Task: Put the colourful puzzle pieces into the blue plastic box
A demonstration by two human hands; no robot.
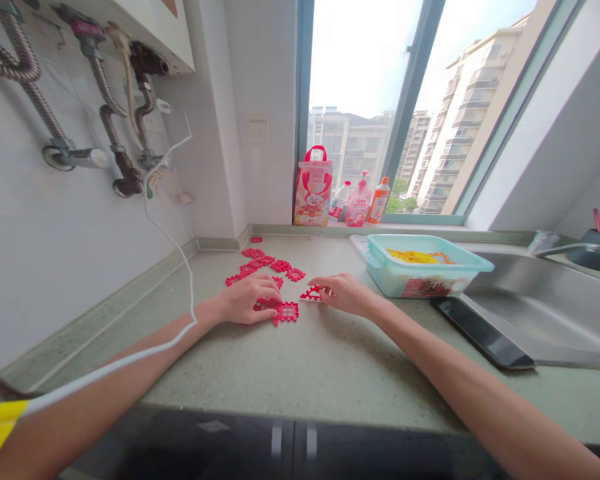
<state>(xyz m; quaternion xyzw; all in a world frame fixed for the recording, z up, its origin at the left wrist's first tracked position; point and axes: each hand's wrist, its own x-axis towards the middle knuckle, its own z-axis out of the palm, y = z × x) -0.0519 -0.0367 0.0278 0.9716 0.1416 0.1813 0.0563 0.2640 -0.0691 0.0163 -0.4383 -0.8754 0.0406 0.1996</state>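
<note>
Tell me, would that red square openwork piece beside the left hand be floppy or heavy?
The red square openwork piece is probably light, given its many gaps. It looks fairly stiff, since its toothed sides run straight. Its flat shape seems unlikely to roll.

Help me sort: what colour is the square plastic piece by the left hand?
The square piece is red (head view).

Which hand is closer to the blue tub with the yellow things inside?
Right. The right hand is just left of the blue tub, not touching it, pinching a red piece; the left hand is farther left, at a red square.
</note>
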